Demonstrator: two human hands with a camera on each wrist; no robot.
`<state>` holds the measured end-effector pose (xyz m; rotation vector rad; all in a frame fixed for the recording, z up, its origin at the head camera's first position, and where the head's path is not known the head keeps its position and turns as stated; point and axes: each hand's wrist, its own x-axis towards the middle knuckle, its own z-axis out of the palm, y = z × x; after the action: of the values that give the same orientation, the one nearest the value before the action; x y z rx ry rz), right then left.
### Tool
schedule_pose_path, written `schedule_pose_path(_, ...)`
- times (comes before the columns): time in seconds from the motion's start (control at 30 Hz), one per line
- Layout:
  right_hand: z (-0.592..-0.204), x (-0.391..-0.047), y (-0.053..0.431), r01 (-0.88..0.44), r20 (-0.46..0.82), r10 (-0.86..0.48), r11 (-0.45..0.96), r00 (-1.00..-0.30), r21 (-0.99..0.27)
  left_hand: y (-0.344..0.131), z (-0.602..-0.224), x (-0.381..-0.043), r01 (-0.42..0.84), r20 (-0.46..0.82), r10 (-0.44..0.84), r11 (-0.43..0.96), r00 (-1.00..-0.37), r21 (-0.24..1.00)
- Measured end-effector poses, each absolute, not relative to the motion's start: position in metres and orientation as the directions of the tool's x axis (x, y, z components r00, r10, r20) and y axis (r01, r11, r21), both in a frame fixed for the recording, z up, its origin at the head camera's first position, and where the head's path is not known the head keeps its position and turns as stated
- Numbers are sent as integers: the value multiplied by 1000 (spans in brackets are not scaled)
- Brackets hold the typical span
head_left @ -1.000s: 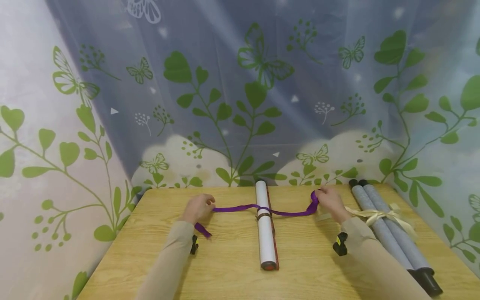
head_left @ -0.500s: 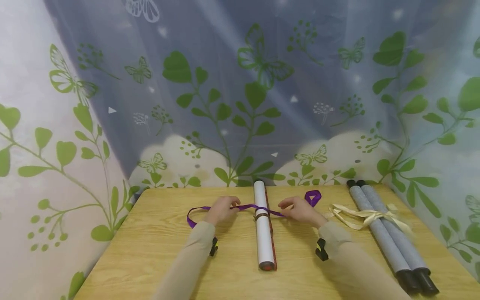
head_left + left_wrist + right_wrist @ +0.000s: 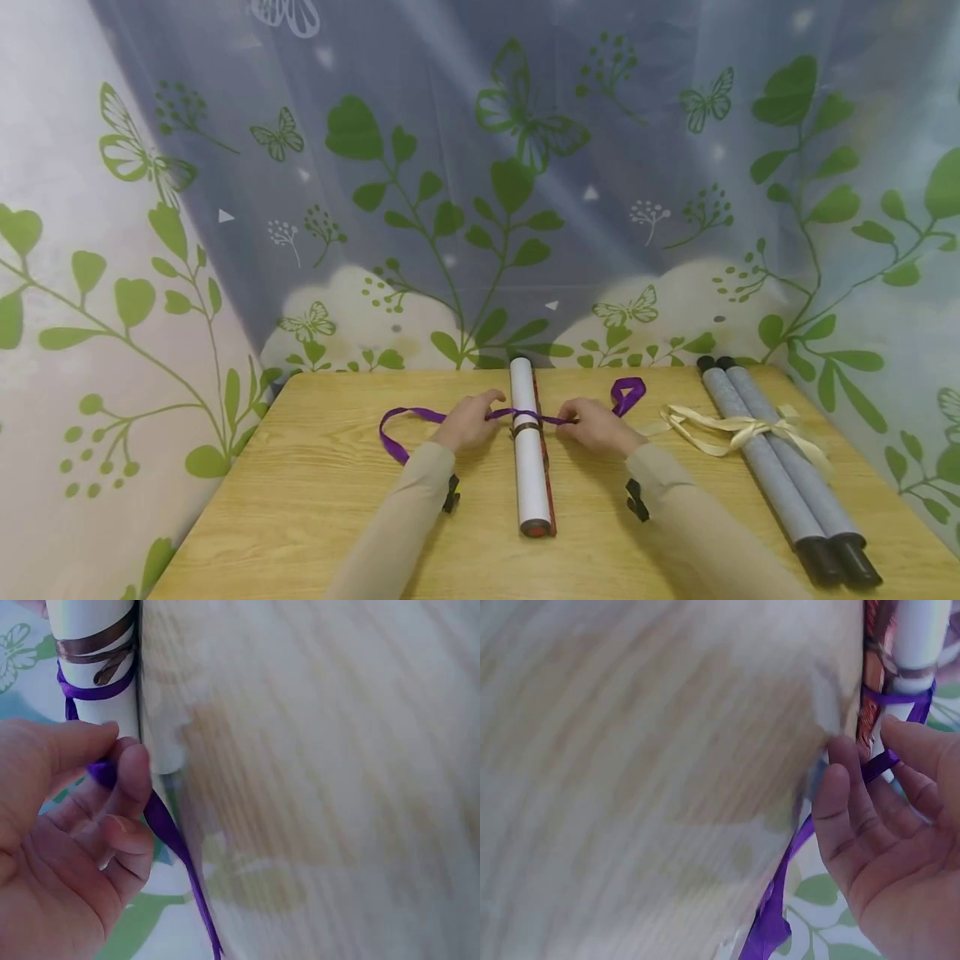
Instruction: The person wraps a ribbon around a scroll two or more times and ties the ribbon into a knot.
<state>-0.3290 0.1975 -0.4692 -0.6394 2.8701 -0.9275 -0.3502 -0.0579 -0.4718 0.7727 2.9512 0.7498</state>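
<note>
A white rolled scroll [image 3: 532,483] with a dark end lies lengthwise on the table. A narrow brown tie [image 3: 527,427] circles it, and a red patterned strip [image 3: 871,724] runs along its right side. A purple ribbon [image 3: 427,413] is looped around the scroll beside the brown tie, its ends trailing out to both sides. Left of the scroll, my left hand [image 3: 467,423] pinches the ribbon between thumb and fingers. On the other side my right hand [image 3: 596,427] pinches the ribbon close to the scroll. The wrist views show the ribbon passing through the fingers of each hand.
Two grey rolls [image 3: 780,479] with black ends lie side by side at the right, tied with a cream ribbon [image 3: 750,432] in a bow. The wooden table [image 3: 277,517] meets a printed curtain [image 3: 420,275] at its back edge.
Both hands have moved inward along the purple ribbon, from well out on either side to close beside the scroll. The ribbon's ends now trail behind the hands. The scroll has stayed in place.
</note>
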Motion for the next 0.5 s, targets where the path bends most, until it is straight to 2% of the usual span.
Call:
schedule_pose_path(0.2, -456, -330, 211, -368, 143, -351, 743, -926, -559, -65, -462, -351, 455, 136, 445, 766, -885, 454)
schedule_pose_path(0.3, -448, -329, 217, -294, 151, -257, 729, -954, -618, -69, -456, -351, 440, 144, 428, 752, -892, 492)
schedule_pose_path(0.4, -444, -328, 223, -158, 101, -128, 606, -987, -779, -71, -450, -351, 419, 152, 416, 685, -897, 596)
schedule_pose_path(0.5, -441, -330, 225, -47, 38, -34, 331, -999, -942, -70, -444, -349, 376, 151, 404, 567, -902, 733)
